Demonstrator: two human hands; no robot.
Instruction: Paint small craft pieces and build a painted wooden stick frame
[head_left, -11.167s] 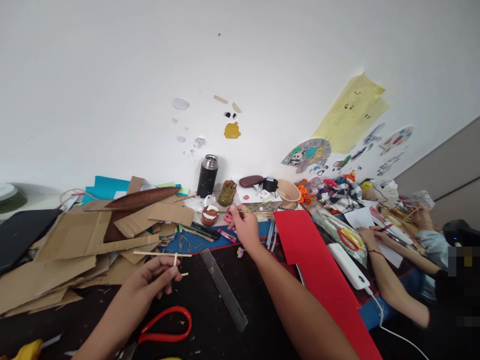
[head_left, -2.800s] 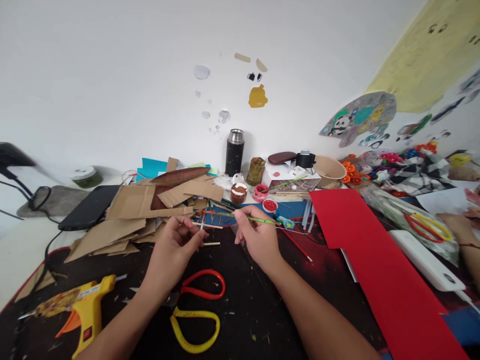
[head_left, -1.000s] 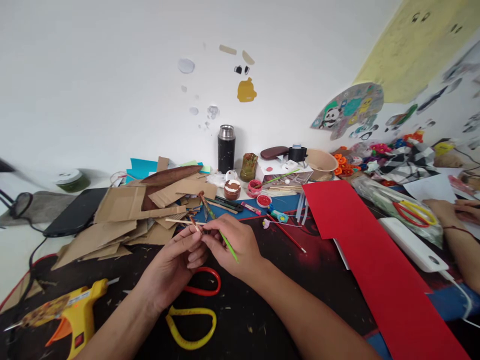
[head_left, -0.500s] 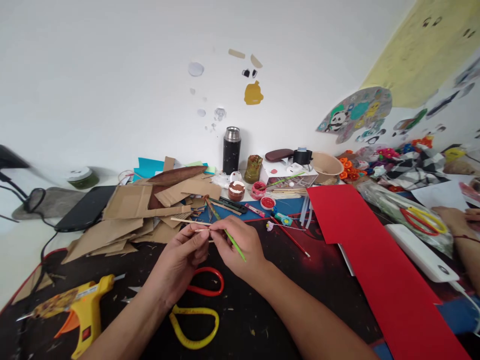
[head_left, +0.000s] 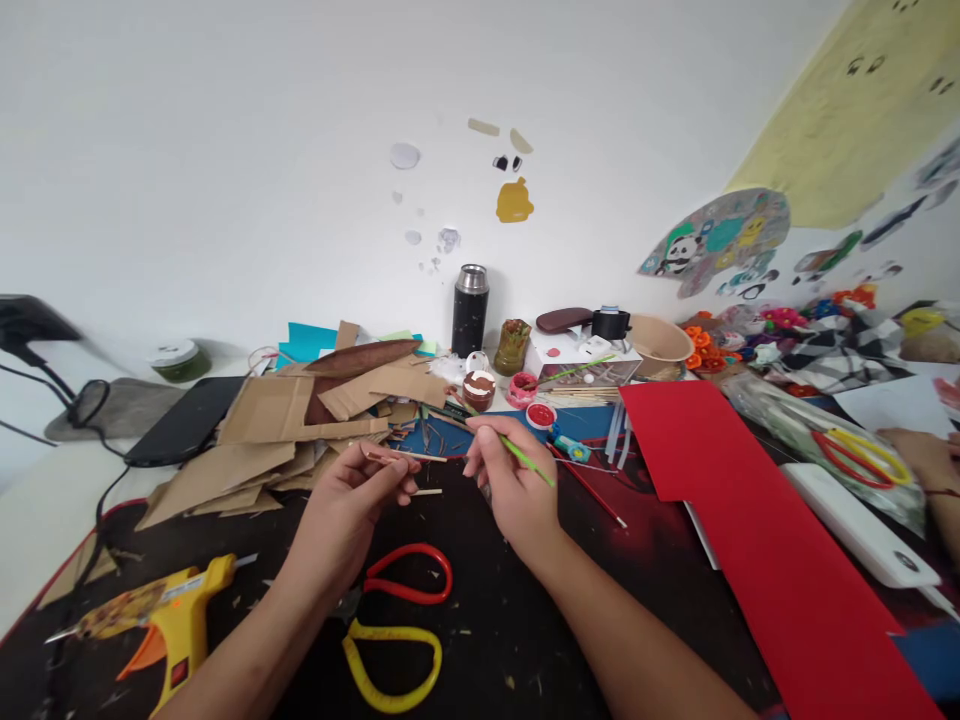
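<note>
My left hand [head_left: 360, 490] pinches a small thin stick [head_left: 381, 457] with reddish-brown colour on it. To its right, my right hand [head_left: 514, 490] grips a thin brush with a bright green handle [head_left: 529, 460], whose tip end points toward the paint jars. The hands are apart. Behind them stand a jar of brown paint [head_left: 478, 390], a pink jar [head_left: 522, 389] and a small pot of red paint [head_left: 541, 415]. Scissors with one red and one yellow handle [head_left: 409, 574] lie below, between my forearms.
A yellow glue gun [head_left: 180, 610] lies at left, near stacked cardboard [head_left: 262, 405] and a black phone [head_left: 184, 420]. A black thermos [head_left: 470, 310] stands by the wall. Red card [head_left: 750, 530] and a white power strip [head_left: 859, 525] lie right. Another person's hand [head_left: 915, 455] rests far right.
My right hand has moved right with the brush, away from my left hand, which has shifted slightly left with the stick. The whole view has shifted a little.
</note>
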